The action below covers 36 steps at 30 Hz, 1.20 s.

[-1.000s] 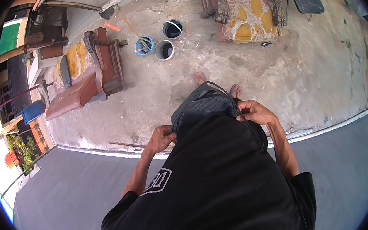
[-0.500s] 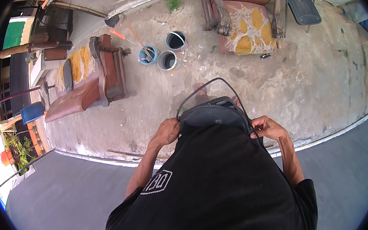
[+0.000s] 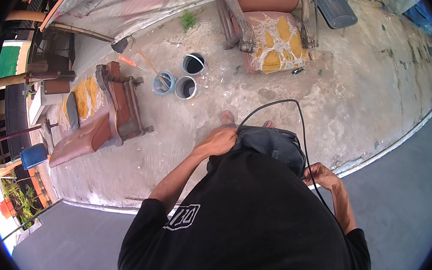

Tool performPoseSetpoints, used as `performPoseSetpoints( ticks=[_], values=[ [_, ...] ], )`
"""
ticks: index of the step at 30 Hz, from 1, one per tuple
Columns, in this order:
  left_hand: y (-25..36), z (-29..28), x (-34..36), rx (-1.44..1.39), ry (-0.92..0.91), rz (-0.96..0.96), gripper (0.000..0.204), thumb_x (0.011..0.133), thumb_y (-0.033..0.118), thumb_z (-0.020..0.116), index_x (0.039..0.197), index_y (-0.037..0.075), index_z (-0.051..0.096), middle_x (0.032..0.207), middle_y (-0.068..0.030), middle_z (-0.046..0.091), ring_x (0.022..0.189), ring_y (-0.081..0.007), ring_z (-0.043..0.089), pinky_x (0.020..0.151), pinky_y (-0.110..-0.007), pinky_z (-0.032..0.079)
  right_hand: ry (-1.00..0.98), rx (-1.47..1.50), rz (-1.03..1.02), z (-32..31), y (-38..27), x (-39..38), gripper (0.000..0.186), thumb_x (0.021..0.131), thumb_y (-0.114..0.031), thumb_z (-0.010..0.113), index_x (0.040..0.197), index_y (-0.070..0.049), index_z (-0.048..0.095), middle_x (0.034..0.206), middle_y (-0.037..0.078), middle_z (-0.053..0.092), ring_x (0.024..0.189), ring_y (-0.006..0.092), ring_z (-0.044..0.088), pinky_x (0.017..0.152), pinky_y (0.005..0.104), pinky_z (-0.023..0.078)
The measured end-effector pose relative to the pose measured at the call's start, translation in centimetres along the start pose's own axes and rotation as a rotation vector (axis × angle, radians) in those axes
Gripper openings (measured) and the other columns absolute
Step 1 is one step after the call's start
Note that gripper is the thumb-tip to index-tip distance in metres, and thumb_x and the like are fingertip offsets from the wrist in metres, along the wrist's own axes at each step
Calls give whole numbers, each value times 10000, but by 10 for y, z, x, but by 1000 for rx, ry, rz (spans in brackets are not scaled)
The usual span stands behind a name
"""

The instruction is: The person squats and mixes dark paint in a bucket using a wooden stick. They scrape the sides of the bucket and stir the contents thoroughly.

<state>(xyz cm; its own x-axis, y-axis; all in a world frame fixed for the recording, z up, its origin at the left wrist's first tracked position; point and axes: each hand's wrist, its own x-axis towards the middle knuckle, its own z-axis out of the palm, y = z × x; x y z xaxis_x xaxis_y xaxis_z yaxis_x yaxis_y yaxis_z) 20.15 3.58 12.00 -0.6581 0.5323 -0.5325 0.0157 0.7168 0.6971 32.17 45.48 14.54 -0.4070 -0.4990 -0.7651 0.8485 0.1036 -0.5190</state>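
The black bag looks matt and mesh-textured, the floor rough, like concrete

Ahead of you, a blue bucket stands beside two other buckets on the concrete floor. Note the brown armchair, its seat torn, farther ahead; a second torn armchair stands to your left.

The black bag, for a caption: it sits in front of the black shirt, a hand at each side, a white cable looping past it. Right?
The cable is black, not white, as the head view shows. The black bag sits in front of the black shirt, left hand and right hand at its sides.
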Motion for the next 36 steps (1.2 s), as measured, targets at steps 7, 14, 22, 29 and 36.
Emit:
performPoseSetpoints(
  ticks=[7, 14, 22, 29, 36],
  values=[
    [30, 17, 58, 107, -155, 264, 279, 939, 165, 483, 977, -54, 653, 964, -306, 705, 975, -500, 675, 839, -571, 514, 262, 118, -45, 34, 50, -47, 177, 771, 23, 831, 814, -31, 669, 764, 51, 710, 722, 150, 694, 718, 317, 566],
    [58, 41, 92, 224, -197, 566, 171, 932, 171, 583, 914, 19, 658, 815, -186, 668, 767, -389, 664, 684, -466, 506, 217, 158, -17, 45, 70, -17, 160, 787, -31, 824, 823, -29, 668, 750, 44, 690, 705, 146, 677, 707, 320, 561],
    [85, 74, 123, 181, -202, 823, 245, 923, 180, 590, 783, -17, 627, 748, -229, 641, 755, -413, 677, 677, -479, 511, 110, 150, -26, 46, 69, 28, 166, 806, -93, 817, 834, -26, 668, 734, 36, 668, 685, 141, 657, 694, 323, 557],
    [106, 97, 144, 212, -486, 811, 144, 902, 200, 645, 839, 70, 641, 836, -104, 643, 802, -239, 635, 729, -368, 488, 114, 208, -55, 54, 77, 27, 191, 823, -148, 810, 843, -23, 667, 719, 29, 648, 668, 137, 639, 682, 325, 553],
    [76, 200, 203, 204, -573, 1172, 122, 854, 191, 682, 789, 88, 672, 818, -123, 666, 811, -265, 670, 741, -369, 519, 115, 268, -84, 76, 90, 31, 227, 839, -202, 803, 852, -21, 666, 705, 22, 628, 651, 133, 622, 671, 328, 548]
  ],
)
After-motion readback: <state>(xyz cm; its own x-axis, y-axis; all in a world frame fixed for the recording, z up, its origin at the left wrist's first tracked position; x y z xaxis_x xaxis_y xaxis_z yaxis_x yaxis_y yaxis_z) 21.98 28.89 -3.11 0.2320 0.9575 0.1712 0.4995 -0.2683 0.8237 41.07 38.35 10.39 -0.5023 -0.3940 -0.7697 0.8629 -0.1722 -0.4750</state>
